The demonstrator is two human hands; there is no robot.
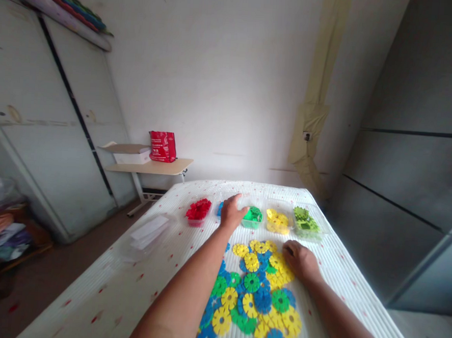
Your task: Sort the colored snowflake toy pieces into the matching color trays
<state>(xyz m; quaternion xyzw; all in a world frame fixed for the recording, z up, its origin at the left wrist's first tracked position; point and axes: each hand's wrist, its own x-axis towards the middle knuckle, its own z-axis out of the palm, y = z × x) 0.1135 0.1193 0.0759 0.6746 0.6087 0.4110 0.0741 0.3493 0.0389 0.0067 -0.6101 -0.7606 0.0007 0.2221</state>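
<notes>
My left hand [232, 214] reaches over the clear box of blue pieces [220, 208], mostly hiding it. Its thumb is spread away from the fingers, toward the box of green pieces [252, 217]; no held piece shows. My right hand [302, 261] rests at the right edge of a loose pile of flower-shaped plastic discs, beside the yellow discs [280, 277]. Its fingers are curled, and what they hold, if anything, is hidden. Blue discs [263, 299] and green discs [251, 282] lie mixed through the pile.
In the same row stand boxes of red pieces [198, 210], yellow pieces [277, 220] and light green pieces [306, 221]. A clear lid [129, 250] with white papers [149, 231] lies at left on the white tablecloth [183, 238]. Behind, a side table [161, 166] bears a red bag [163, 147].
</notes>
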